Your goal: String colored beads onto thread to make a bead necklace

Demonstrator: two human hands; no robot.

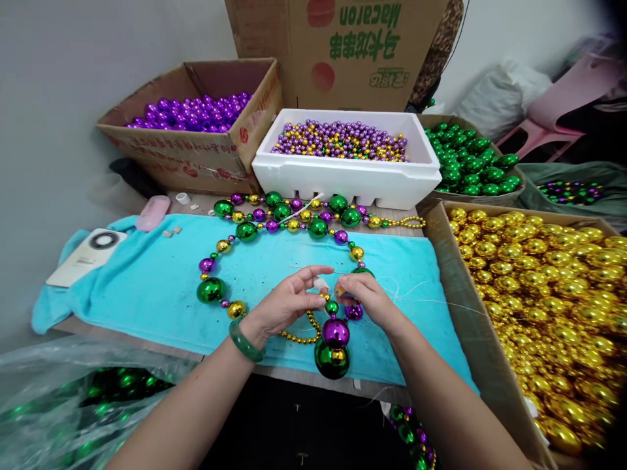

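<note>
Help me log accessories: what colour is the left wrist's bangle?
The bangle is green; the head view shows it best.

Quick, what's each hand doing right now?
Left hand: closed, pinching the bead string.
Right hand: closed, seemingly on a gold bead.

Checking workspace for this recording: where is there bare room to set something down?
The blue cloth is bare between the white device and the bead loop, and inside the loop beyond the left hand, bar specks. Thin lines cross its right side, toward the gold-bead box. Crowded: behind the loop, where more strands lie before the foam box.
</note>
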